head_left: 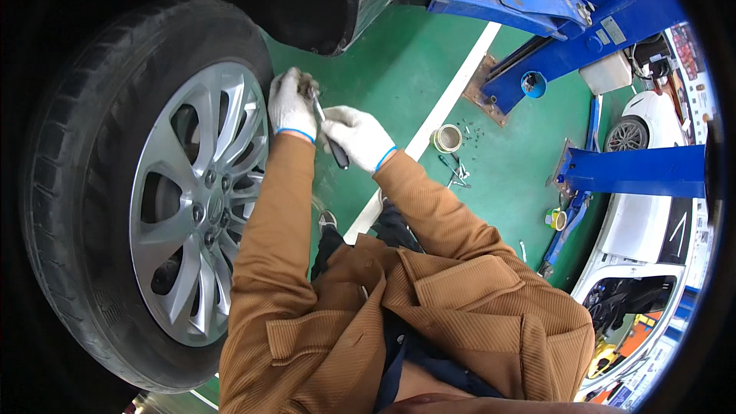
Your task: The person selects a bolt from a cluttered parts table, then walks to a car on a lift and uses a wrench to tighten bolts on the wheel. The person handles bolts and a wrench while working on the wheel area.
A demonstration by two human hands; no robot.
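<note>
Both my hands wear white work gloves with blue cuffs and meet just right of a car wheel (176, 207). My right hand (356, 134) is closed around a hand tool (340, 156) with a dark handle and a bright metal shaft. The shaft slants up to the fingers of my left hand (291, 107), which are curled at its metal end and dirty at the tips. Whether a small part also sits in those fingers, I cannot tell. The wheel has a silver multi-spoke rim and a black tyre, standing close to my left forearm.
Dark car bodywork (314, 8) hangs above the wheel. Blue lift arms (498, 6) and a post (598, 31) stand at the right. On the green floor are a round tin (447, 138), scattered small parts and tools (458, 172). A white car (636, 222) is farther right.
</note>
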